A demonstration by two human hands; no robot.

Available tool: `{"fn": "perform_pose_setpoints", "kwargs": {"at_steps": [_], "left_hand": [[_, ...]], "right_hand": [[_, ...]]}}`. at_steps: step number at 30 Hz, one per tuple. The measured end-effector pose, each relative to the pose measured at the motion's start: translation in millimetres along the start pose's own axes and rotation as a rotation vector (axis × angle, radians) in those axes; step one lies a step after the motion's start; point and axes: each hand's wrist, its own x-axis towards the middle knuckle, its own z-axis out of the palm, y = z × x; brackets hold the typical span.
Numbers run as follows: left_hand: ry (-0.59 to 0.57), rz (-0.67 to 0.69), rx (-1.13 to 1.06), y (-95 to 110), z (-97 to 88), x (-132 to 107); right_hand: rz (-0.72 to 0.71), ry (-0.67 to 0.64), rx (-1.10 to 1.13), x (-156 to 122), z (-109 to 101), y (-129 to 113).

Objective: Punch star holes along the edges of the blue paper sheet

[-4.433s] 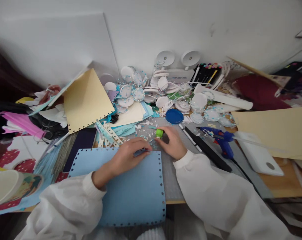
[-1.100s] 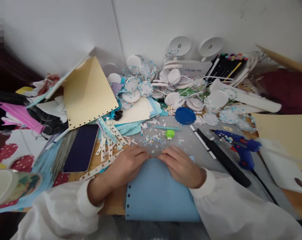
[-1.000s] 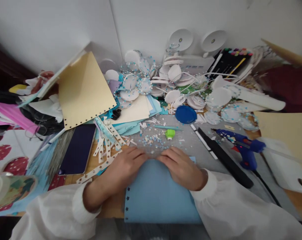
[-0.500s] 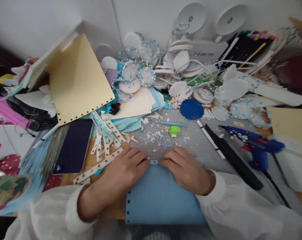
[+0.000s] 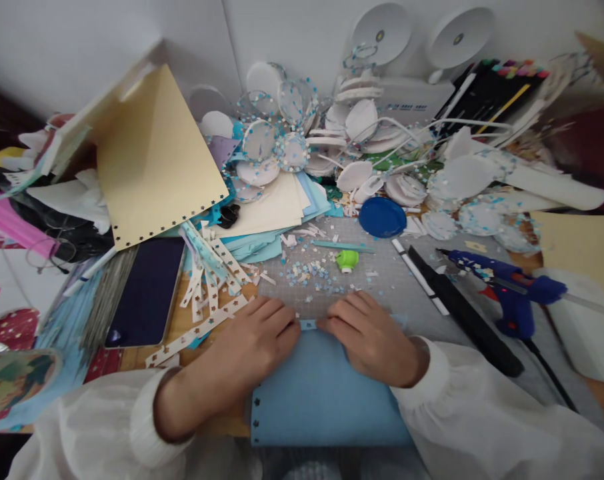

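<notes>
A sheet of light blue paper (image 5: 327, 407) lies at the front, star-shaped holes along its left edge. Its far edge is turned over into a narrow strip with punched holes (image 5: 309, 325). My left hand (image 5: 262, 343), fingers curled, pinches that edge on the left. On the right, my right hand (image 5: 369, 337) grips the same edge with bent fingers, a small gap of strip showing between the hands. Beyond them, tiny paper stars (image 5: 309, 272) are scattered over the grey cutting mat (image 5: 402, 293), near a small green craft punch (image 5: 347, 261).
A blue glue gun (image 5: 515, 287) and a long black tool (image 5: 462, 310) lie to the right. At left are a phone (image 5: 147, 290), punched paper strips (image 5: 197, 333) and a cream sheet (image 5: 157, 160). White discs (image 5: 262, 143) crowd the back around a blue lid (image 5: 382, 217).
Both hands stay at the folded edge of the blue paper with almost no movement. The whole view has shifted very slightly.
</notes>
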Motion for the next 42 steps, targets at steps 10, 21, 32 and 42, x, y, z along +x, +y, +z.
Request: {"fn": "perform_pose_setpoints", "kwargs": {"at_steps": [10, 21, 32, 42], "left_hand": [[0.071, -0.010, 0.046, -1, -2.9, 1], [0.147, 0.015, 0.150, 2, 0.6, 2], [0.137, -0.154, 0.287, 22, 3.5, -14], [0.145, -0.290, 0.401, 39, 11.4, -39]], "right_hand": [[-0.027, 0.022, -0.009, -1, 1, -2], [-0.012, -0.024, 0.073, 1, -4, -1], [-0.020, 0.025, 0.168, -1, -1, 1], [-0.054, 0.073, 0.161, -4, 4, 3]]}}
